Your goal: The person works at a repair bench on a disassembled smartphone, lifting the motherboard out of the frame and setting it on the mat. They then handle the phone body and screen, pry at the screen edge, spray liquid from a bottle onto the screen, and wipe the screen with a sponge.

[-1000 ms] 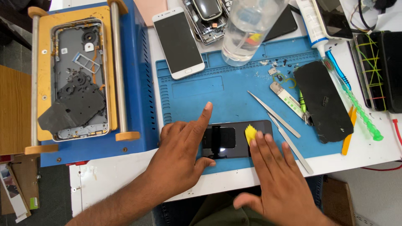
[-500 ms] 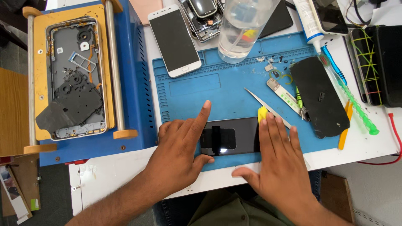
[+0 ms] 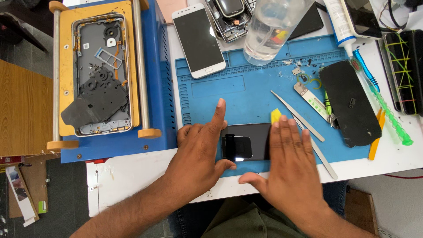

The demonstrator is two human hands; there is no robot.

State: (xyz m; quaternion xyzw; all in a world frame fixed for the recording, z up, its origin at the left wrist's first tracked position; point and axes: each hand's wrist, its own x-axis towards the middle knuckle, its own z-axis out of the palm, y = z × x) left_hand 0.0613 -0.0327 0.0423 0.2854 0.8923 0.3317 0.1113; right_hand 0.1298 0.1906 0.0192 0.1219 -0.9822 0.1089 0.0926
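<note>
While my left hand [image 3: 198, 152] lies flat with loose fingers to keep the black phone [image 3: 246, 142] from sliding at 6 o'clock on the blue mat [image 3: 246, 94], I press my flat right hand [image 3: 291, 165] on it, yellow bit [image 3: 276, 115] at 12.

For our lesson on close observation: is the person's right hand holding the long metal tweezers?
No, the right hand lies flat on the black glass phone screen, while the long metal tweezers rest untouched on the blue rubber mat.
</note>
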